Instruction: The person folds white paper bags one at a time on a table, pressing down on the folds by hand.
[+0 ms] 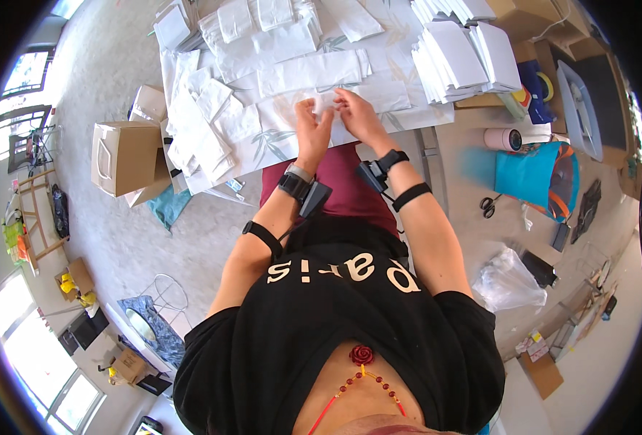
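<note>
At the upper centre of the frame, the left hand (pixel 313 125) and right hand (pixel 357 114) are held close together, fingers bent, at a small whitish piece (pixel 324 100) that is partly hidden by them and hardly told from the white strip (pixel 382 96) beneath; whether it is gripped by either cannot be told. The far side of the table (pixel 276 150) is cut off by the frame's top edge, and flat white pieces (pixel 203 119) are overlapped at upper left.

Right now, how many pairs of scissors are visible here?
1 pair: black-handled scissors on the floor, on the right side, near the blue bag. Others may be hidden.
</note>
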{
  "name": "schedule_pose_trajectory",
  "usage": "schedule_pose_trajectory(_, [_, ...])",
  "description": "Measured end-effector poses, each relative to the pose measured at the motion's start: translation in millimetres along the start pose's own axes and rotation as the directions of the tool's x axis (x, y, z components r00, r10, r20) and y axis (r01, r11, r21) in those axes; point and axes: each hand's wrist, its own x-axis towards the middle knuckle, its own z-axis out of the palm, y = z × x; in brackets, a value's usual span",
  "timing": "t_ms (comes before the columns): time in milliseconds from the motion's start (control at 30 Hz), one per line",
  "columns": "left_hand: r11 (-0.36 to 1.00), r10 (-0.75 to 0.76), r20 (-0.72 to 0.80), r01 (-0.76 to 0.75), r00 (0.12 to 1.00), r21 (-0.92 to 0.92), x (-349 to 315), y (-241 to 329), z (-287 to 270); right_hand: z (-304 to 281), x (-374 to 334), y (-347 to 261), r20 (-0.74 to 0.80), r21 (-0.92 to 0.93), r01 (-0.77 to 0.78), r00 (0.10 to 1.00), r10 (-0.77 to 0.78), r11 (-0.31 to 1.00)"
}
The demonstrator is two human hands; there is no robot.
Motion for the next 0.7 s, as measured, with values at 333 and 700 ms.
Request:
schedule_pose_trajectory(333, [0.993,-0.095,0.029,0.092,0.995,0.079,-1,6,-1,-23,-7,3,-0.243,0.021,-0.252,0.937,0.25,0.967])
schedule_pose_trajectory(700, [0.983,-0.126,-0.266,0.084,0.956,-0.163,8,0,-35,-16,-4,13,-0.35,-0.214,-0.144,0.935,0.062,0.966])
